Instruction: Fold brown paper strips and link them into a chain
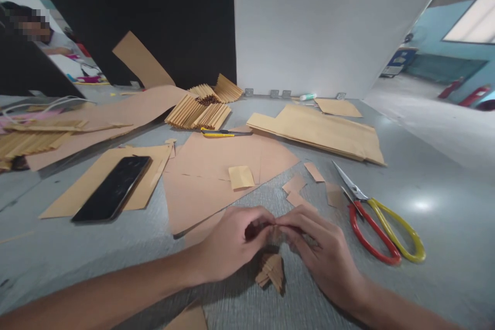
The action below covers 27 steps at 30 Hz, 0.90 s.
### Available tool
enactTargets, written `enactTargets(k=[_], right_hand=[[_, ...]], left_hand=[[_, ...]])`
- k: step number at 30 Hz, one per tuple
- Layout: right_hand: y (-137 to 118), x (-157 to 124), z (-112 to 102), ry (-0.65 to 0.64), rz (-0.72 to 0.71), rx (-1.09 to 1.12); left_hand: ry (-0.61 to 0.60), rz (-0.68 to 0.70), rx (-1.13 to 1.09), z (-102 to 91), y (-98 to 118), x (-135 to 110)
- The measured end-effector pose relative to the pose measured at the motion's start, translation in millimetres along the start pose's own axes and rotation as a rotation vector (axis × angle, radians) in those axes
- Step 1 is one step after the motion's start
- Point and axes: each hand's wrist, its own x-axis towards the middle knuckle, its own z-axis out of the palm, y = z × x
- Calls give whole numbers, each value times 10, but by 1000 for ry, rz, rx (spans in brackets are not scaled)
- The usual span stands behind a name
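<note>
My left hand point(232, 245) and my right hand point(320, 247) meet at the near middle of the grey table point(425, 175). Both have their fingers curled and pinched together on a small folded piece of brown paper point(276, 232), mostly hidden between the fingertips. Right below the hands lies a small pleated wad of brown paper point(270, 270) on the table. A large sheet of brown paper point(209, 170) spreads just beyond the hands, with a small square scrap point(241, 177) on it.
Scissors with red and yellow handles point(381, 229) lie to the right. A black phone point(114, 187) rests on paper at left. A yellow utility knife point(218, 133), folded paper fans point(203, 105), stacked paper point(320, 131) and loose scraps point(296, 185) lie farther back. Another person sits far left.
</note>
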Motion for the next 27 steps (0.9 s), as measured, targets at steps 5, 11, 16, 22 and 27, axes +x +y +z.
enactTargets(k=[5,11,16,22,27], right_hand=[[1,-23,27,80,160,41],[-56,12,18,30,163,80],[-39,65,11,18,232,161],[2,96,23,-33,404,337],[3,127,8,-34,447,390]], left_hand=[[62,-78,-147,54,-32,13],[65,-138,-366,58,-19,23],[28,-140,-442,54,16,38],[45,-138,-413,83,-21,46],[88,-100,-371,109,-65,17]])
